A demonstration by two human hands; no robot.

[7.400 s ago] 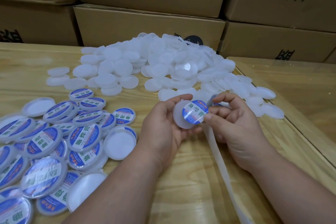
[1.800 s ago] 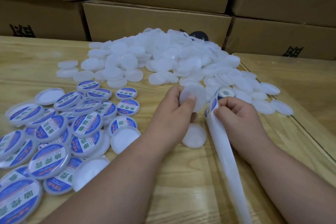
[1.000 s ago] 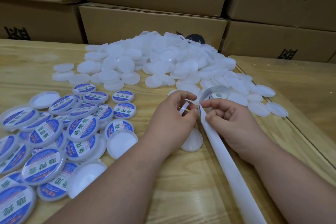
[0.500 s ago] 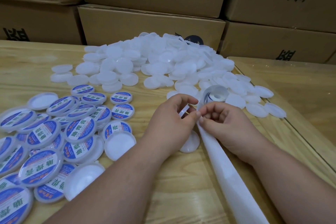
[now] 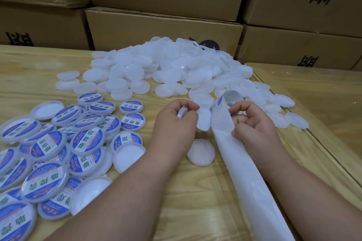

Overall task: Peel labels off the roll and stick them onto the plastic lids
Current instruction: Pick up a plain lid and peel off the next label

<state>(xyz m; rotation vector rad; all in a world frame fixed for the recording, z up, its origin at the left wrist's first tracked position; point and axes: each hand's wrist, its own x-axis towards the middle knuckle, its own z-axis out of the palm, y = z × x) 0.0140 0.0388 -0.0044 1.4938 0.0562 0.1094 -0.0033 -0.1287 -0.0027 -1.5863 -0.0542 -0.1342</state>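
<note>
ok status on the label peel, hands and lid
Left hand grips a blank lid edge-on. Right hand pinches the backing strip by the label roll. No peeled label visible. Spare blank lid on the table between the wrists.

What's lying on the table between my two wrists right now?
In the head view, a single unlabelled white lid lies on the wooden table, between the left hand and the backing strip held by the right hand.

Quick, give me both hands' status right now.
Left hand: closed, its grip around a plain white lid.
Right hand: closed, pinching the label backing strip near the roll.
</note>
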